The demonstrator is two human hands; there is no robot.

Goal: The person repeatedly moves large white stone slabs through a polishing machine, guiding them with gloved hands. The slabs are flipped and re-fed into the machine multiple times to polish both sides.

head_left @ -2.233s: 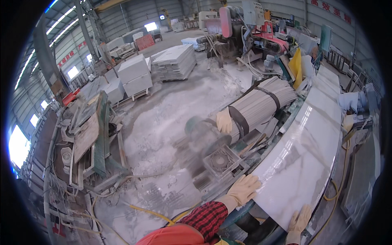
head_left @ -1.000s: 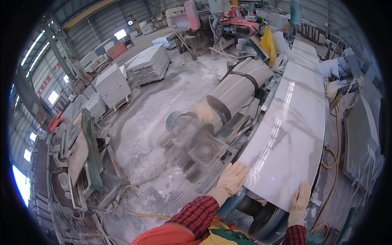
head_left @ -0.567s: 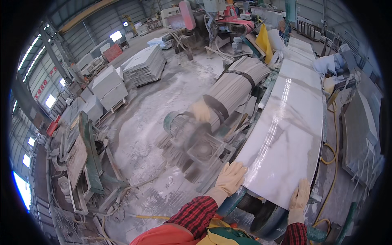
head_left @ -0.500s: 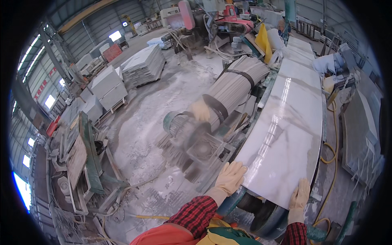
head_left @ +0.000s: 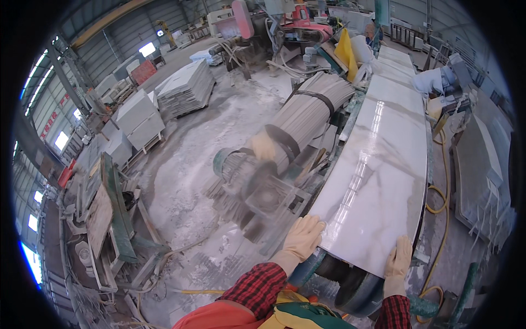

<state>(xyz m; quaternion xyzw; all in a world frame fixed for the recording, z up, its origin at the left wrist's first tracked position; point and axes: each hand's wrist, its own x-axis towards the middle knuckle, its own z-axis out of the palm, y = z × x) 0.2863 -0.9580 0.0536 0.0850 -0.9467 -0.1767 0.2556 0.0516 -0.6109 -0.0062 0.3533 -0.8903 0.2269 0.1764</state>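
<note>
Pressing flat and apart on the slab's (head_left: 378, 181) near edge, both gloved hands, left hand (head_left: 303, 237) at 7 o'clock, right hand (head_left: 398, 260) at 5 o'clock, are staying put since a second ago, steadying it.

A stone-cutting workshop in a big metal-walled hall: stacks of cut grey slabs (head_left: 183, 88) stand on the dusty floor (head_left: 192, 164), a long polished white slab (head_left: 378, 164) lies on rollers (veined like marble), and heavy machinery (head_left: 296, 24) crowds the far end.
</note>
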